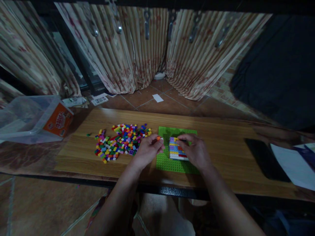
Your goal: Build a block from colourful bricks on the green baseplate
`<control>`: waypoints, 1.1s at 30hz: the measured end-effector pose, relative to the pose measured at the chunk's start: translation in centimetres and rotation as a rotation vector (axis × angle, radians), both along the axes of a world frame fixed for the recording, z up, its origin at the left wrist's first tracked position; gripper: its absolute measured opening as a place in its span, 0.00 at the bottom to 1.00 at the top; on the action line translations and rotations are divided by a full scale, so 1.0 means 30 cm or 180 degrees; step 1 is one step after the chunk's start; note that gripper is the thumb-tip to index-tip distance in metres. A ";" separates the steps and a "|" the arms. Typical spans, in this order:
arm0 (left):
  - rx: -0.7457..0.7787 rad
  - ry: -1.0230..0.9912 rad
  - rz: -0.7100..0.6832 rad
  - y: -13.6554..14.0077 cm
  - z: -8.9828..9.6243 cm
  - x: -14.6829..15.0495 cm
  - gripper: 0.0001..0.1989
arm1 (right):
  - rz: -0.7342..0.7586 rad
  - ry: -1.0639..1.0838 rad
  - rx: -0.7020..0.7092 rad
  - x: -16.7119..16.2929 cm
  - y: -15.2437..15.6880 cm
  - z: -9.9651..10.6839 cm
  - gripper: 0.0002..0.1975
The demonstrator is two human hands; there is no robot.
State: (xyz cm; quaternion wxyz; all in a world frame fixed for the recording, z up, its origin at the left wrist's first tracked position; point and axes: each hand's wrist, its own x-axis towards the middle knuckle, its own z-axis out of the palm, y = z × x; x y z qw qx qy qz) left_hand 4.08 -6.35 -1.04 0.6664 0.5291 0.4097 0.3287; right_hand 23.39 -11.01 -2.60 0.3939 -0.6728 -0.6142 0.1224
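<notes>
My left hand [149,149] is closed in a pinch, with an orange toy brick [158,138] at its fingertips. A small white piece shows beside the orange one. Below and to the right lies a green studded baseplate [164,165]. On it sits a block of toy bricks [175,151] in coloured rows, white along the near side. My right hand [195,149] reaches over the block's right part and hides it. Its fingers are pressed together at a yellow toy brick [176,139] on the block's far edge.
A spread of loose toy bricks [123,139] covers the left of the wooden table [228,147]. At the far left stands a clear plastic bin [27,126] with an orange label. A black flat object [265,160] and white paper [292,164] lie at the right.
</notes>
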 end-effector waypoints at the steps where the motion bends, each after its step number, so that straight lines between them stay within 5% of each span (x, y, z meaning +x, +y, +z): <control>1: 0.0008 0.0014 0.0001 0.000 0.000 0.000 0.10 | 0.0028 -0.0047 0.0013 0.001 -0.001 -0.001 0.07; 19: 0.0238 0.0091 -0.0071 0.006 -0.018 -0.007 0.10 | 0.0728 0.0055 -0.0443 0.064 0.005 -0.005 0.13; 33: 0.0364 0.0243 -0.0048 0.007 -0.020 -0.013 0.09 | 0.0463 0.0236 -0.0484 0.046 0.022 -0.015 0.09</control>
